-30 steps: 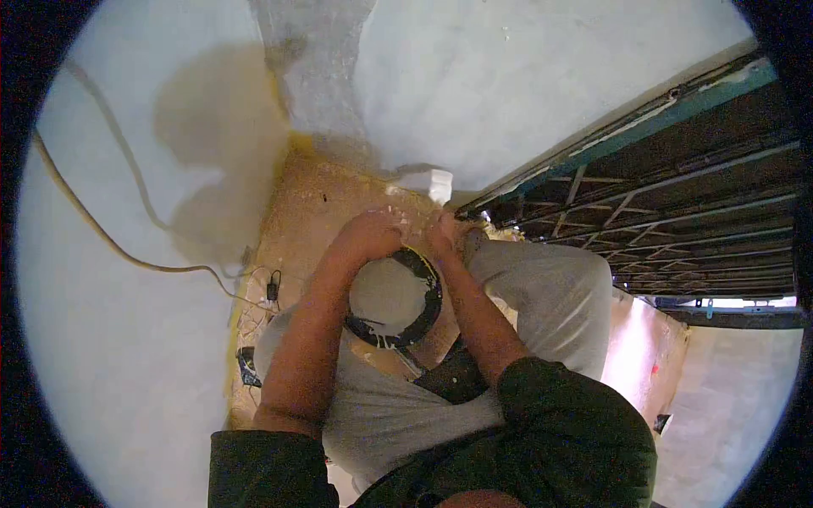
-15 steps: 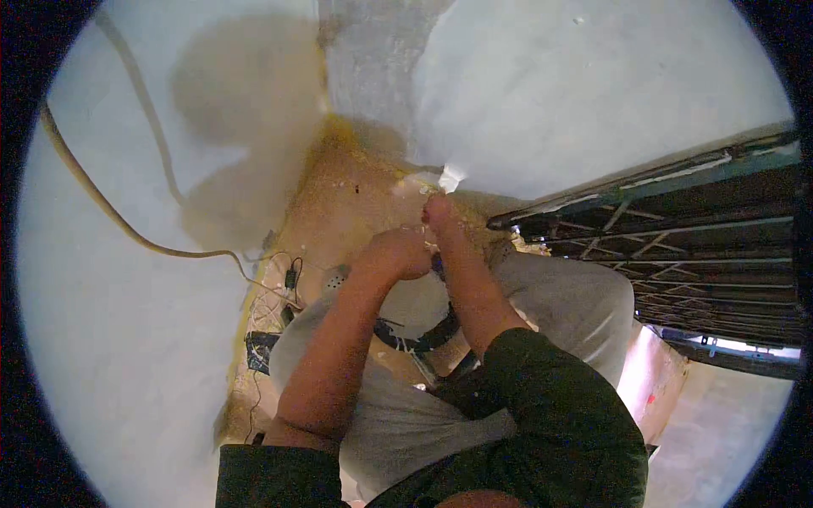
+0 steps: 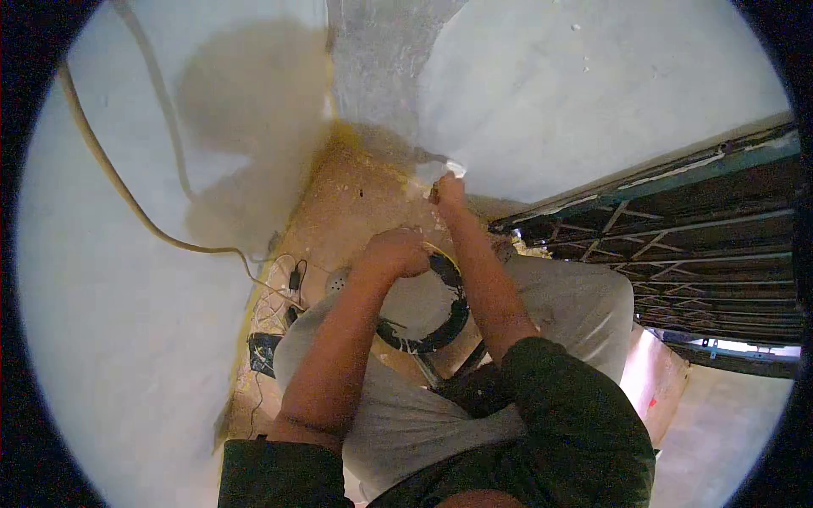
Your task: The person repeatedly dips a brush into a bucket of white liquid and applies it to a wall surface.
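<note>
two hands: left hand (image 3: 396, 252) at centre, right hand (image 3: 446, 191) at 12 o'clock; one black bucket (image 3: 446, 313); one white blade (image 3: 447, 168); two cables (image 3: 118, 190) at 9 o'clock; one metal gate (image 3: 694, 237) at 3 o'clock

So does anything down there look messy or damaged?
Yes. White drips run down the black rim of the bucket held by the left hand, and a bare grey patch breaks the pale wall.

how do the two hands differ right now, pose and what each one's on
The left hand is curled over the rim of the black bucket, close to the body; the right hand reaches farther out, up against the pale wall. The left hand grips the bucket; the right hand pinches a small white-smeared tool, too small to identify. Both forearms are bare below dark green sleeves.
</note>
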Available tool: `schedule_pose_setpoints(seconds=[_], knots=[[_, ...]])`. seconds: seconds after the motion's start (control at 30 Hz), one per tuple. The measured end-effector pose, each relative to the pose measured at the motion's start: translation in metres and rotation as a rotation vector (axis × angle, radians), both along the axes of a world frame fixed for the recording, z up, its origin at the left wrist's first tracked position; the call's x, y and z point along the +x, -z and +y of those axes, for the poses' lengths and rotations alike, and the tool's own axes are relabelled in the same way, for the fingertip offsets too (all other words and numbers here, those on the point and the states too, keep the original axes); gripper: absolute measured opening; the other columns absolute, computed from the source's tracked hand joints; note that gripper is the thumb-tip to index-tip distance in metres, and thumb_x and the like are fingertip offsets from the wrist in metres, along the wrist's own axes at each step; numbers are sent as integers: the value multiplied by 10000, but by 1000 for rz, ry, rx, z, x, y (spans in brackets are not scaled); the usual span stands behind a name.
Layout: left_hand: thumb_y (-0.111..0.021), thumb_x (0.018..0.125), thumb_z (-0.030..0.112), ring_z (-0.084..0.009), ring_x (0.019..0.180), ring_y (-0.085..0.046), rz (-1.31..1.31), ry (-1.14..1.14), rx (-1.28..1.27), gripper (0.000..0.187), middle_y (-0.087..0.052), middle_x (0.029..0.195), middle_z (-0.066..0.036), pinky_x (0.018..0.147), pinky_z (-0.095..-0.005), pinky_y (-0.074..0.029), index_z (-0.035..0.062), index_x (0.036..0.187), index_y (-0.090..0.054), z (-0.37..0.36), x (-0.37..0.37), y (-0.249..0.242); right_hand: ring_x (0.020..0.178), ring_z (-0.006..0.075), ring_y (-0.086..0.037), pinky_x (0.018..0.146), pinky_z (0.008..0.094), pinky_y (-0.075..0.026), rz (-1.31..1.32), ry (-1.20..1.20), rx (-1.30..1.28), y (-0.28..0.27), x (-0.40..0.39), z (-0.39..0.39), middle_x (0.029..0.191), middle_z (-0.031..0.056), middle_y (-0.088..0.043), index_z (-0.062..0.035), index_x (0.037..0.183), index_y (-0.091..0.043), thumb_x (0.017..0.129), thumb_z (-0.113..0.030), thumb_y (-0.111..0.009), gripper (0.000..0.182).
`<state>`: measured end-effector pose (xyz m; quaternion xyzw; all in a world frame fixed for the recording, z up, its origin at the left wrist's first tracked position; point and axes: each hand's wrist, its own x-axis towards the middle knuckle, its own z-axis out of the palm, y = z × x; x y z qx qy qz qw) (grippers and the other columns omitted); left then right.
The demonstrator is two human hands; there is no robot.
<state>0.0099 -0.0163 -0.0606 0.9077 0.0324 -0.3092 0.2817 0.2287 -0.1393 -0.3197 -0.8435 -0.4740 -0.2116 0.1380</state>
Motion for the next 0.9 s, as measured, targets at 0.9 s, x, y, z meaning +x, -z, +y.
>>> schedule_pose_setpoints(seconds=[0.9], knots=[[-511, 837, 382, -357, 1094, -546, 33, -148, 81, 462, -560, 1174, -218, 940, -423, -420, -11, 1048, -630, 46, -35, -16, 790, 297, -649, 648, 400, -505, 1285, 107, -1250, -109, -197, -66, 942, 216, -642, 60, 912, -631, 716, -162, -570, 302]])
